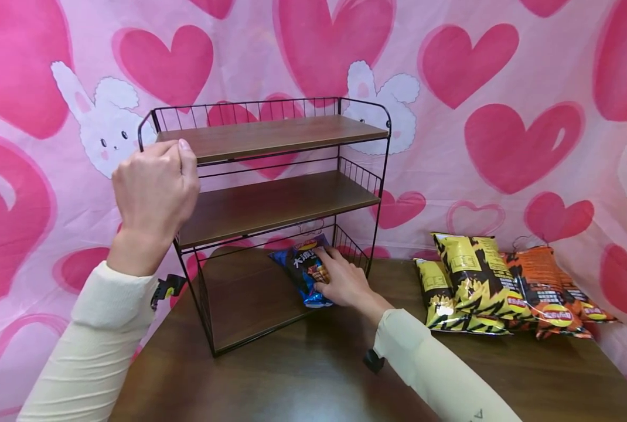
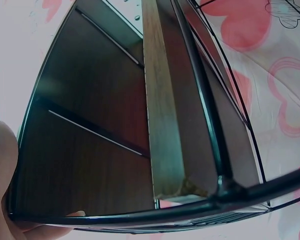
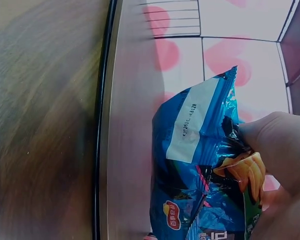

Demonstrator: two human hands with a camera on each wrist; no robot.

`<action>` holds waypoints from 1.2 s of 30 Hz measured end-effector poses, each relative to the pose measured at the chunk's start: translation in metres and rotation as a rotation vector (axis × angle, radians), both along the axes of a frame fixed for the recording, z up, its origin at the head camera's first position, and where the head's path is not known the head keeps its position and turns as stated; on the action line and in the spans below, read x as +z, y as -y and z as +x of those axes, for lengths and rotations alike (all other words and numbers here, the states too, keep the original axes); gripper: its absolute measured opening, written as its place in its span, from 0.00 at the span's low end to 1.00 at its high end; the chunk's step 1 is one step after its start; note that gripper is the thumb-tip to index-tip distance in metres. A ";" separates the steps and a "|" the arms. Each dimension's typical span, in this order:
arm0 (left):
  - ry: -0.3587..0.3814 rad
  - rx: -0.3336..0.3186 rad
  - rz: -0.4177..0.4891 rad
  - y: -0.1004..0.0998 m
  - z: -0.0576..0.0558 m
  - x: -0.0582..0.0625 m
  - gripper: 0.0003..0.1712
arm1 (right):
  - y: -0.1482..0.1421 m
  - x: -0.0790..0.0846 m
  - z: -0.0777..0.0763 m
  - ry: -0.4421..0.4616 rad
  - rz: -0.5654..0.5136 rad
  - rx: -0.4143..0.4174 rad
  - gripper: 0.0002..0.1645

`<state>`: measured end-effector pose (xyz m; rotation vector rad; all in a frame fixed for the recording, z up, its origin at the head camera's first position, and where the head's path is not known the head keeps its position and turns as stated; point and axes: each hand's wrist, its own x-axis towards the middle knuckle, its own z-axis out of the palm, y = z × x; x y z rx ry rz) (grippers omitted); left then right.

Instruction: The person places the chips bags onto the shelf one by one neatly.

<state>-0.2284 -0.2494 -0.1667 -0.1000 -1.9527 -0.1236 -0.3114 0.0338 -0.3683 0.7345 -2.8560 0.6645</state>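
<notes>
A three-tier shelf rack (image 1: 282, 205) with wooden boards and a black metal frame stands on the table. My left hand (image 1: 157, 190) grips the rack's frame at its upper left front corner; in the left wrist view the fingers (image 2: 52, 231) curl round a black rod (image 2: 125, 218). My right hand (image 1: 345, 278) holds a blue bag of chips (image 1: 305, 266) by its side, low over the bottom board (image 1: 250, 305). Up close in the right wrist view, the chip bag (image 3: 185, 180) shows a white date strip, and the thumb (image 3: 275, 135) presses its edge.
Several yellow-and-black chip bags (image 1: 463, 269) and orange-and-black chip bags (image 1: 542, 287) lie piled at the right of the wooden table (image 1: 345, 375). A pink cloth (image 1: 450, 176) with hearts and rabbits hangs behind the rack.
</notes>
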 end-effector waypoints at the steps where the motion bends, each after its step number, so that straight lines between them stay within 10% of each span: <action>1: 0.002 0.000 -0.001 -0.001 0.000 0.000 0.38 | 0.002 -0.002 -0.002 -0.003 0.003 -0.006 0.47; 18: -0.005 0.024 -0.005 -0.002 0.001 -0.002 0.38 | 0.046 -0.044 -0.017 0.009 -0.047 -0.036 0.50; 36: -0.026 0.008 -0.003 -0.002 -0.001 -0.004 0.35 | 0.049 -0.068 -0.021 -0.122 0.157 0.062 0.41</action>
